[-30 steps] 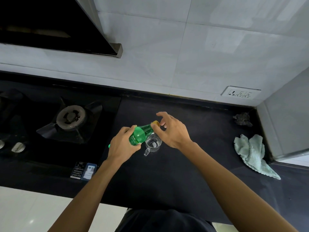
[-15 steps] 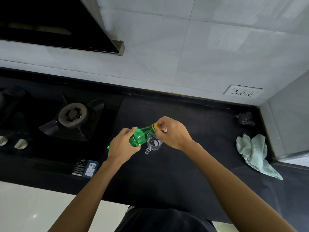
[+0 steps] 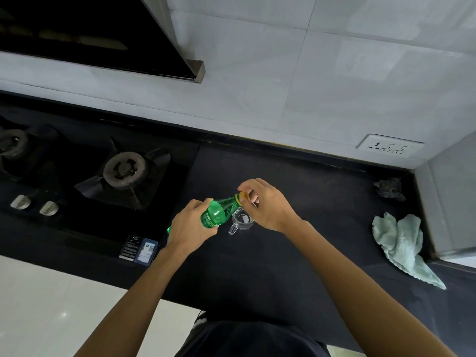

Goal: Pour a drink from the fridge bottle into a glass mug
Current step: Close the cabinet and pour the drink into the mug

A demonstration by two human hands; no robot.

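Note:
A green plastic bottle [image 3: 219, 212] with a yellow cap [image 3: 243, 196] is held tilted above the black counter [image 3: 296, 253], its neck pointing up and to the right. My left hand [image 3: 189, 226] grips the bottle's body. My right hand [image 3: 268, 203] has its fingers closed around the cap. A small clear glass mug [image 3: 242, 221] stands upright on the counter just below the bottle's neck, handle toward me, partly hidden by my right hand.
A gas hob [image 3: 123, 173] with two knobs [image 3: 34, 205] fills the counter's left part. A pale green cloth [image 3: 401, 243] and a dark scrubber [image 3: 389, 189] lie at the right by a wall corner. A wall socket [image 3: 389, 148] and hood [image 3: 103, 34] are above.
My right hand's fingers closed on the cap, then shifted around it. The bottle has stayed tilted over the mug in my left hand.

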